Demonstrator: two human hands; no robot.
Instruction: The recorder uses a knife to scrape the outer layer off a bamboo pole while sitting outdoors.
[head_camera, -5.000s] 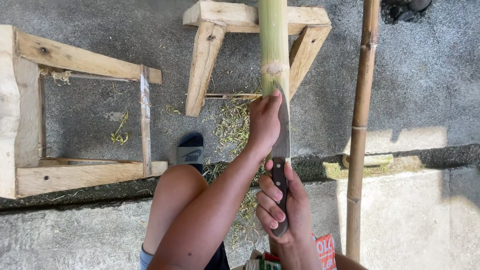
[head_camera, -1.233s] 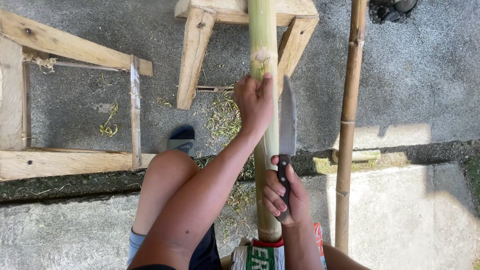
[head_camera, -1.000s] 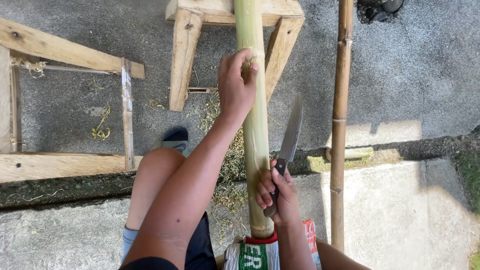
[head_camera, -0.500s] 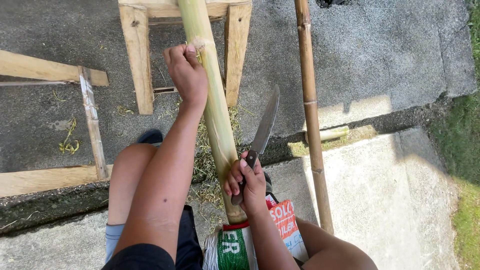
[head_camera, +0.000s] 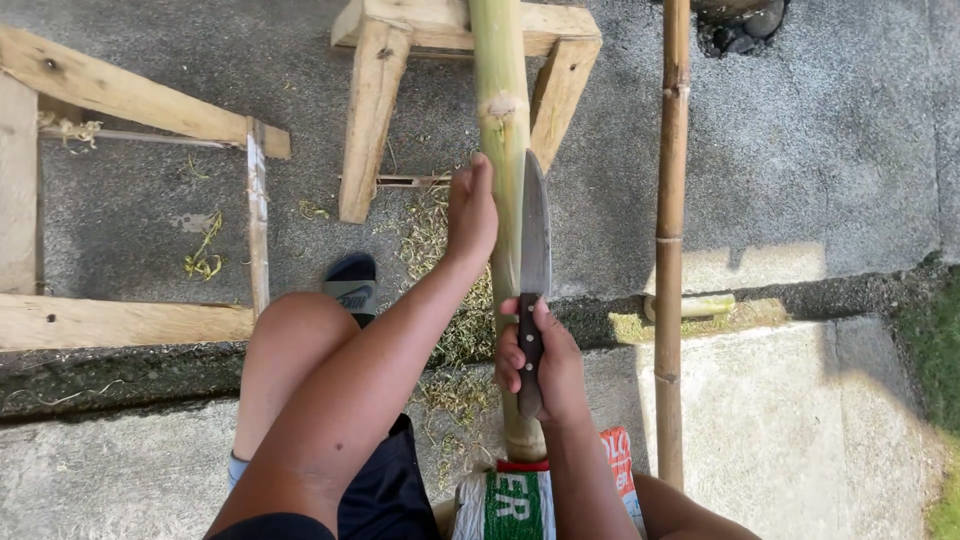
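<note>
Bamboo pole steadied by left hand, now lower; right hand brings gripped knife back flat against it, ready for another shaving stroke.

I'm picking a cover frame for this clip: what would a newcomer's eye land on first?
The green bamboo pole running up the middle, resting on a wooden stool at the top. The left hand steadies it while the right hand holds a knife with its blade laid along the pole. A thinner brown bamboo pole stands just to the right.
</note>
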